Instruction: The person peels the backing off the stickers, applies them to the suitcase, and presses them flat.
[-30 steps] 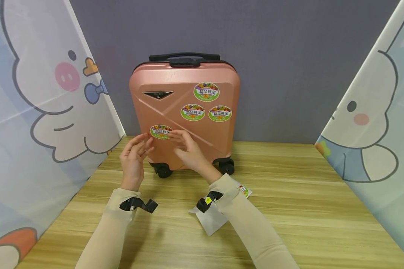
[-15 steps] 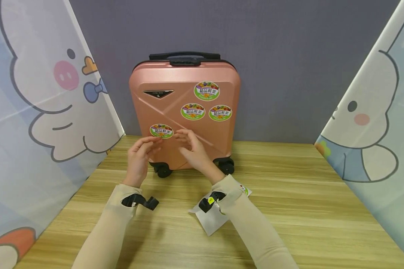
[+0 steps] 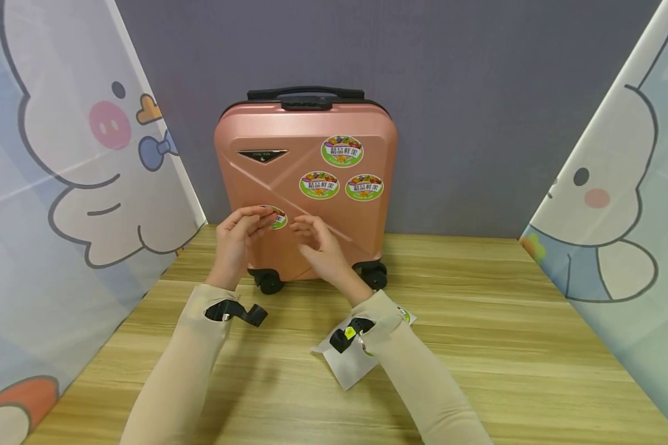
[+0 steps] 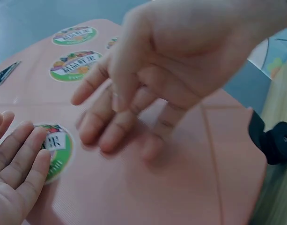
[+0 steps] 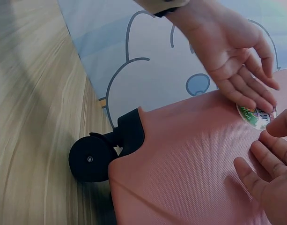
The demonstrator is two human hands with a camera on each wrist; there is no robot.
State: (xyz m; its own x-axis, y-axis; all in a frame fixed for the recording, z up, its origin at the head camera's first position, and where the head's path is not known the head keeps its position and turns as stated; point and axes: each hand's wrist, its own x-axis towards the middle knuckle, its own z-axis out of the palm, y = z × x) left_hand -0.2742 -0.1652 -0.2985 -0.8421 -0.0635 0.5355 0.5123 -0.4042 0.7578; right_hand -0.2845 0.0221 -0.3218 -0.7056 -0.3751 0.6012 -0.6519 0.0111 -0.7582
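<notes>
A pink hard-shell suitcase (image 3: 312,247) stands upright, with several oval fruit stickers on its front. My left hand (image 3: 240,232) lies with its fingers over the lower-left sticker (image 3: 281,220), hiding its left part. In the left wrist view those fingertips overlap the sticker's (image 4: 61,157) left edge, fingers fairly straight. My right hand (image 3: 324,248) is just right of that sticker, its fingers loosely bent close to the shell and holding nothing. In the right wrist view the left hand (image 5: 234,58) reaches down over the sticker (image 5: 251,118), opposite the right hand's fingers (image 5: 269,161).
Three more stickers, among them the top one (image 3: 342,152), sit on the suitcase's upper right. A black triangular badge (image 3: 262,156) is at upper left. White backing paper (image 3: 349,364) with stickers lies on the wooden table (image 3: 506,346), partly under the right forearm. Printed cartoon panels flank both sides.
My left hand has moved right and slightly up, from beside the lower-left sticker onto it. My right hand has drawn back a little to the right, off the sticker's edge.
</notes>
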